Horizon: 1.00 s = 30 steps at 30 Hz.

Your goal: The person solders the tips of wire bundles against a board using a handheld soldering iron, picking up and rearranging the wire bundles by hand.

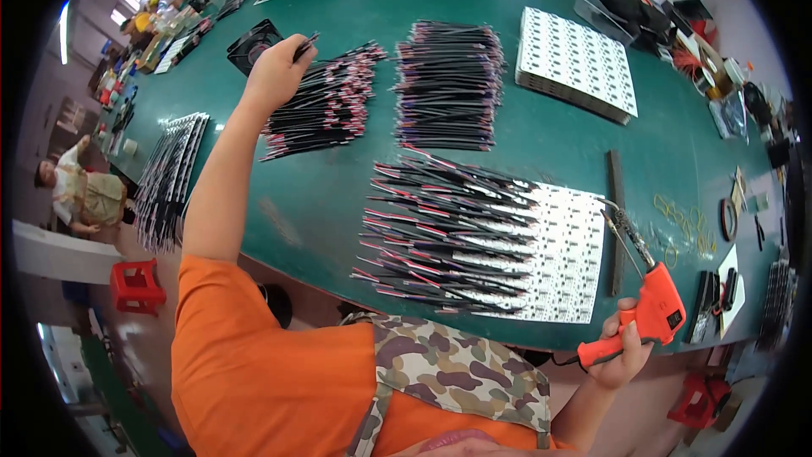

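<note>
Near the black fan (255,46) at the far left, my left hand (281,72) is closed on some short dark wires (305,47). Just beside that hand lies a loose pile of black wires (330,106) with red and white ends. My right hand (624,357) grips a red soldering gun (662,306) by its handle, its metal tip pointing up and left. The tip is by the upper right corner of a white circuit board panel (575,267). Black and red wires (440,233) lie in rows across the panel's left part and stick out past its left edge.
A neat bundle of wires (448,85) and a stack of white panels (575,59) lie farther back. A dark bar (615,220) rests right of the panel, with thin yellow strands (687,224) beyond. Wired panels (172,178) sit at the left edge. A person (89,190) is off to the left.
</note>
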### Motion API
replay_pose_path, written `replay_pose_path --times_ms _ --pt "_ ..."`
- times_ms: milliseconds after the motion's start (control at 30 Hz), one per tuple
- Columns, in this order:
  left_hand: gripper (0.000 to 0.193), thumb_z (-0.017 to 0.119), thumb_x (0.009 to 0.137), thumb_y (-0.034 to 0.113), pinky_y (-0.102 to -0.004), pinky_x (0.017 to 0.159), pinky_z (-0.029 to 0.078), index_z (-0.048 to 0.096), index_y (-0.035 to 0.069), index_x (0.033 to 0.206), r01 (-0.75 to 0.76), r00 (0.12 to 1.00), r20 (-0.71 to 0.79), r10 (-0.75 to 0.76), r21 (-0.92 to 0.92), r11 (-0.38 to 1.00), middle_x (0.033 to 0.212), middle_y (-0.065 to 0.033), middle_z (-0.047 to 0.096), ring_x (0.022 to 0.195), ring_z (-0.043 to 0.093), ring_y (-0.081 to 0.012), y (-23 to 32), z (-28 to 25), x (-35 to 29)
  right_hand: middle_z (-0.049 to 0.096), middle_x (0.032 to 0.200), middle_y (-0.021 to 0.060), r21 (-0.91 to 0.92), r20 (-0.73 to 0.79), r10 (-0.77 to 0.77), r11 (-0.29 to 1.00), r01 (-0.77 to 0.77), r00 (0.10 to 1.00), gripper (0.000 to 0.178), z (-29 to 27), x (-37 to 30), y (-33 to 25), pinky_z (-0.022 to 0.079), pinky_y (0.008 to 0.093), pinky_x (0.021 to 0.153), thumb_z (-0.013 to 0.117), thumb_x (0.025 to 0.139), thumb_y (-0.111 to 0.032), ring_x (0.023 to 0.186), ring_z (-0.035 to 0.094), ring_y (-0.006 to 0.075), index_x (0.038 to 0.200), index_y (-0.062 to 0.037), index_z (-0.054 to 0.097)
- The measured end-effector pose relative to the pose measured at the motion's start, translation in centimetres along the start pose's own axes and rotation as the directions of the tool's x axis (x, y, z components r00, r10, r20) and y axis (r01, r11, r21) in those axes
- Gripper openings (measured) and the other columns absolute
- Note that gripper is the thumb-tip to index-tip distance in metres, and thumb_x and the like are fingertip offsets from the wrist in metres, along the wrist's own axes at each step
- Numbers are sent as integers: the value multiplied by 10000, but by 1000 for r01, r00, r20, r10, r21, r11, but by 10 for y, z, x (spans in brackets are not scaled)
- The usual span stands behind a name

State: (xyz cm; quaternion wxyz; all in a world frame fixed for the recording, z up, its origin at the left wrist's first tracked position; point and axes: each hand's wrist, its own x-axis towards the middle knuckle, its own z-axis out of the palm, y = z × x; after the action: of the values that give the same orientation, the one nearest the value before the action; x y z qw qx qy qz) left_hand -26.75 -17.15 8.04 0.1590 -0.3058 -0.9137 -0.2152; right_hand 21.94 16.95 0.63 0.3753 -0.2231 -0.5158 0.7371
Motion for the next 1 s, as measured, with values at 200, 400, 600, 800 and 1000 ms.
replay_pose_path --times_ms 200,400,600,800,1000 --pt "203 609 940 234 -473 770 492 598 39 999 -141 986 118 116 230 963 975 -178 653 919 611 -401 9 16 27 618 1100 192 107 55 -27 994 21 998 512 29 39 -2 473 212 598 569 900 -70 711 565 117 1362 60 390" --pt "114 573 903 165 -475 769 523 596 72 965 -337 938 136 318 155 929 976 -130 667 911 648 -360 68 56 66 628 1090 202 145 107 -78 987 62 991 506 73 72 8 475 210 605 560 910 -78 709 562 117 1364 62 385" --pt "559 601 900 504 -469 996 464 591 44 1218 -345 894 309 325 9 939 1238 -207 592 1197 553 -373 114 130 96 626 1090 201 196 119 -28 981 4 993 521 83 82 19 499 238 606 578 882 -34 702 572 134 1361 51 391" --pt "946 424 916 710 -550 1197 121 246 15 1532 -229 895 395 208 5 974 1574 -255 235 1488 164 -386 125 154 78 619 1136 190 161 117 -52 986 33 992 489 61 83 23 494 221 654 543 936 -68 747 571 123 1384 34 376" --pt "653 642 909 413 -407 1142 334 483 8 1395 -203 945 262 194 9 979 1436 -217 475 1363 425 -342 28 66 96 628 1088 190 146 79 -77 987 65 994 479 57 80 24 480 214 590 579 900 -61 698 562 118 1332 56 408"
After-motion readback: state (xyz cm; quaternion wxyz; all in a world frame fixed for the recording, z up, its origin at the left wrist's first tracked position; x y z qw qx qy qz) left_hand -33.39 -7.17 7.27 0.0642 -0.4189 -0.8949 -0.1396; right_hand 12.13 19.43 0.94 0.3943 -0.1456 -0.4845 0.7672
